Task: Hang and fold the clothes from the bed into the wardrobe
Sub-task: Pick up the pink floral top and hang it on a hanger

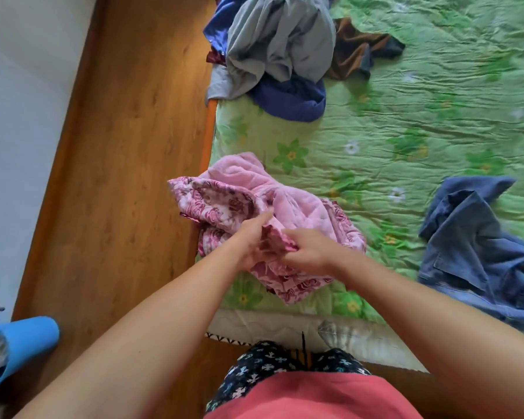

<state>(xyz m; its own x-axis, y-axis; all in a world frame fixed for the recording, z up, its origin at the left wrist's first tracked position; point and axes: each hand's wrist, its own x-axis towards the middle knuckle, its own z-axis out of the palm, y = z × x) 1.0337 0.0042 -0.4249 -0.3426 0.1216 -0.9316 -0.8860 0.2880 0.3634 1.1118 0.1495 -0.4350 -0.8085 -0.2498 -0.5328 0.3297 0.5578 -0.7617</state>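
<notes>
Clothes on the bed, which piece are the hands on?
The pink rose-print garment: left hand and right hand both hold it. The denim shirt and grey pile lie untouched.

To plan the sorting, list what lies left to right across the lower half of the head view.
blue slipper → wooden floor → pink flowered garment → blue denim jacket

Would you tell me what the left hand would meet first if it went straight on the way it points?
The left hand points up and right into the pink floral garment. Its plain pink lining fold comes first, seemingly at the fingertip, with the green bedspread beyond.
</notes>
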